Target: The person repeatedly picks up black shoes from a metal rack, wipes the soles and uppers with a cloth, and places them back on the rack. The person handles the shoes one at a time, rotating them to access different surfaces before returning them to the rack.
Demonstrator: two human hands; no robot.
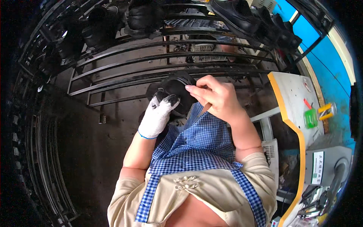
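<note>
A curved black metal rack (159,60) of long horizontal bars arcs across the upper part of the view. Black shoes (234,15) sit on its top bars, several at the right and more dark ones (94,30) at the upper left. At the right stands a grey worktable (293,94) with a yellow edge. On it lie a green box (311,118), a yellow tool (325,110) and a small red item (307,103). Below is dark floor (94,151).

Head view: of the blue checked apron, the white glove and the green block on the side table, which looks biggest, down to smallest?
1. Blue checked apron
2. White glove
3. Green block; it lies farther from the camera, so its true size is unsure.
</note>
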